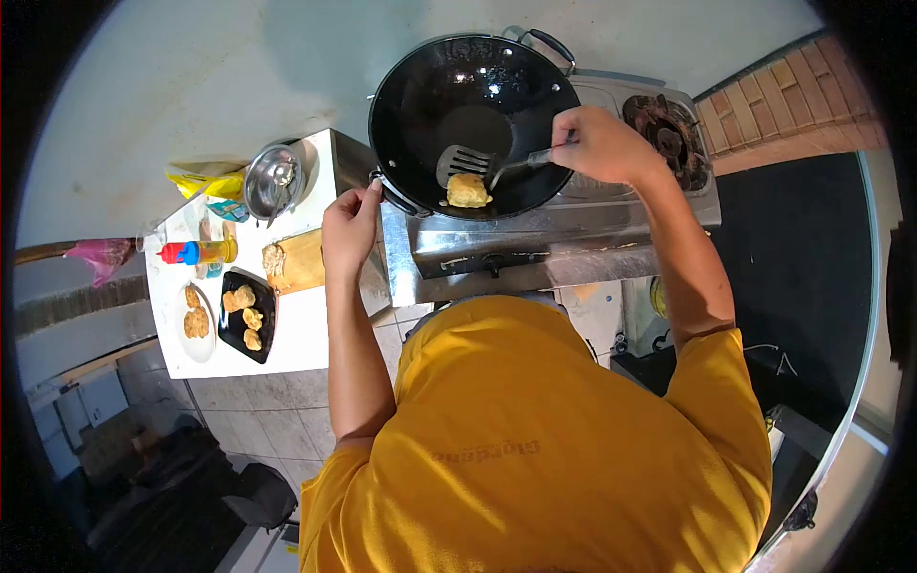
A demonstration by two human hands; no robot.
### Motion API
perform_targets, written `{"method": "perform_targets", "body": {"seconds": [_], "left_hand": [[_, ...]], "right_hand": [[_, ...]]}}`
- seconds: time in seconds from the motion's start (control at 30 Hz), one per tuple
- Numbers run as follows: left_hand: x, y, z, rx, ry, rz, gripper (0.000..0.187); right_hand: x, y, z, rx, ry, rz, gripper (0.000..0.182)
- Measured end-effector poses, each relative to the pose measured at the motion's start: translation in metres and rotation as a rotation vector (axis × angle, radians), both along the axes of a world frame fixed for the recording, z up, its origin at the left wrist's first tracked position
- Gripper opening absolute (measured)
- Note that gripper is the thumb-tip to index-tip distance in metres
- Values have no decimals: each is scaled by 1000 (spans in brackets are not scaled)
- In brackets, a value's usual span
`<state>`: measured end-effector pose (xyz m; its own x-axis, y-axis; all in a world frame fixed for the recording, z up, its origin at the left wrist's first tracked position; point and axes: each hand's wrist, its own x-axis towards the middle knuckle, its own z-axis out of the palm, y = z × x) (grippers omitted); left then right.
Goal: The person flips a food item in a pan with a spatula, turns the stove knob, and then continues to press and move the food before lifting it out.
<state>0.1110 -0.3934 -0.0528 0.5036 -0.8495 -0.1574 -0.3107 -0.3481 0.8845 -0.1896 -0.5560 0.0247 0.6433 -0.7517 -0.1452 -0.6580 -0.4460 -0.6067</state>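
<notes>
A large black wok (473, 124) sits on the metal stove (564, 239). My right hand (602, 143) is closed around the handle of a slotted spatula (460, 160), whose blade lies inside the wok. Against the blade rests a golden, yellowish fried piece (467, 190), low on the wok's near side. At the wok's left side, my left hand (351, 229) grips the wok handle (396, 198) with its thumb on top.
A white table (306, 358) on the left holds a black plate (229, 341) and a white plate (198, 348) with fried pieces, a cutting board (304, 260), squeeze bottles (205, 252) and a metal bowl (260, 181). A second burner (669, 143) is at the right.
</notes>
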Motion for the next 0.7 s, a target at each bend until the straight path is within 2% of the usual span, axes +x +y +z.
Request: {"method": "perform_targets", "body": {"seconds": [0.13, 0.33, 0.5, 0.7], "left_hand": [[0, 2, 4, -1, 5, 4, 39], [-4, 1, 8, 33, -27, 9, 39], [-2, 0, 5, 2, -16, -6, 39], [-6, -2, 8, 7, -12, 0, 38]], "right_hand": [[3, 1, 9, 0, 66, 6, 17], [0, -1, 3, -3, -43, 21, 17], [-7, 5, -1, -145, -79, 50, 17], [-9, 9, 0, -53, -82, 31, 17]]}}
